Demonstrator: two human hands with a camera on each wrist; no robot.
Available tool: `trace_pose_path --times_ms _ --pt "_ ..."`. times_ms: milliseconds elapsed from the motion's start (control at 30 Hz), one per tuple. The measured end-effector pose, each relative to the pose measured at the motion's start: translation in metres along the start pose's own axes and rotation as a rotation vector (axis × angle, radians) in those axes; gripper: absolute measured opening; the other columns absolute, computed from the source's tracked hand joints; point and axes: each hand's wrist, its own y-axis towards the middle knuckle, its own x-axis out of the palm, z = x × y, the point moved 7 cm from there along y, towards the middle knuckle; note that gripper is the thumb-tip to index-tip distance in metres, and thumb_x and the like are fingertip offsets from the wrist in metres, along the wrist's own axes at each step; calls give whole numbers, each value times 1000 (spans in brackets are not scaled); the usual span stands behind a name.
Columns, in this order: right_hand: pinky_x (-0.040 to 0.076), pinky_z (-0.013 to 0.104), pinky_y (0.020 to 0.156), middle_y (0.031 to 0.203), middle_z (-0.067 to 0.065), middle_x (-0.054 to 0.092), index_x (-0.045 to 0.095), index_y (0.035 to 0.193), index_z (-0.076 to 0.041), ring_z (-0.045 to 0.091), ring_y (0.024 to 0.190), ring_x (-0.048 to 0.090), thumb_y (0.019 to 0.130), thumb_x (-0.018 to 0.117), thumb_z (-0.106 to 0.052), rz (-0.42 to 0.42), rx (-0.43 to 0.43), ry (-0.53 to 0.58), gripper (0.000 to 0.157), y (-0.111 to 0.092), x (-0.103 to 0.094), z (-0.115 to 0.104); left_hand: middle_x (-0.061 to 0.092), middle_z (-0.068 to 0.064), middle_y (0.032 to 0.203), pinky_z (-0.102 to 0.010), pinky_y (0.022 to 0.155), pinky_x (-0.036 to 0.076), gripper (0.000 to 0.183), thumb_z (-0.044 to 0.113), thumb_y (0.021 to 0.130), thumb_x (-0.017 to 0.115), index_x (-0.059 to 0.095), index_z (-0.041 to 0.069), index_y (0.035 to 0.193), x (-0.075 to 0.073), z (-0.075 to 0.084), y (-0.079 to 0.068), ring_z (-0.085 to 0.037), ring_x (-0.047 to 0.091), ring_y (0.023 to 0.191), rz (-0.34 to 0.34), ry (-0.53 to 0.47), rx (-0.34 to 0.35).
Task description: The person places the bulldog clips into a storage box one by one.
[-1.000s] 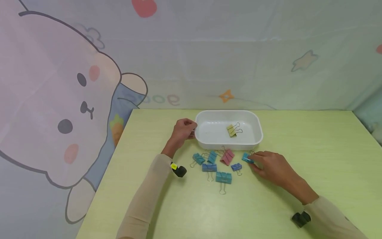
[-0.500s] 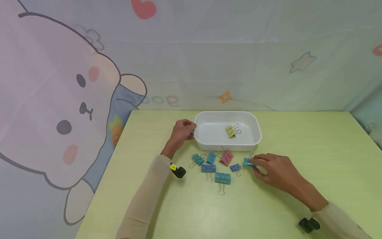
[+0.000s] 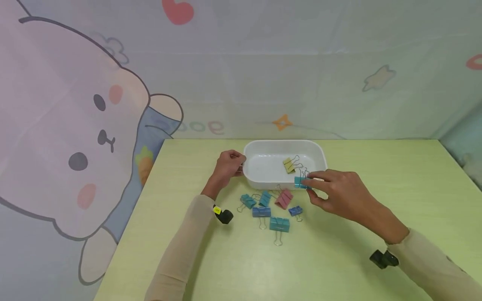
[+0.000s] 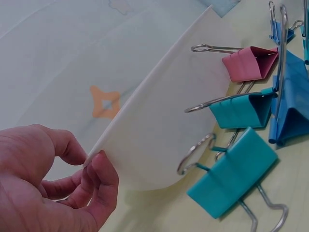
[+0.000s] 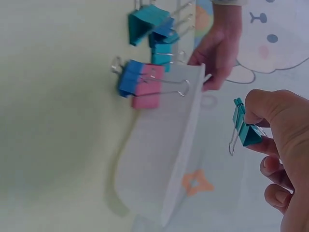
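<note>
My left hand [image 3: 228, 166] pinches the left rim of a white plastic tray [image 3: 260, 184]; the left wrist view shows thumb and finger on the rim [image 4: 120, 108]. In my right hand [image 3: 340, 194], thumb and fingers pinch a teal binder clip [image 5: 245, 126], lifted off the table by the tray's near right side. A yellow binder clip [image 3: 289, 165] lies inside the tray. In front of the tray lie a pink binder clip [image 3: 284, 198], a small blue one [image 3: 295, 211], a larger blue one [image 3: 261, 212] and several teal ones [image 3: 279, 224].
The light yellow-green table [image 3: 233, 267] carries the tray close to its back edge. Behind it hangs a pale curtain [image 3: 241, 83] with a cartoon bear print. A black wrist camera [image 3: 384, 259] sits by the right sleeve.
My right hand has raised the teal binder clip from the table and carried it left and toward the tray. The left hand stays on the rim.
</note>
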Motion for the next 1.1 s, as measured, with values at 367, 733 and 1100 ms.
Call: trace_pose_path --times_ms 367,733,1100 --pt "49 34 45 101 13 78 82 104 -8 30 79 76 79 80 -11 60 55 7 25 47 -12 34 61 -14 99 -28 69 61 25 15 99 62 62 -2 118 -2 1 0 -20 67 78 -2 -4 8" --pt "52 36 50 101 14 78 82 105 -7 31 80 76 82 81 -11 58 114 33 23 63 1 51 64 -25 109 -30 71 61 25 15 99 61 62 -2 118 -2 0 1 -23 68 79 -24 -19 3" --pt "50 37 49 116 15 75 77 124 -12 32 72 73 83 85 -30 12 174 25 46 61 11 55 63 -29 114 -26 67 60 25 16 100 61 61 -1 118 -4 0 1 -30 69 86 -25 -16 -4"
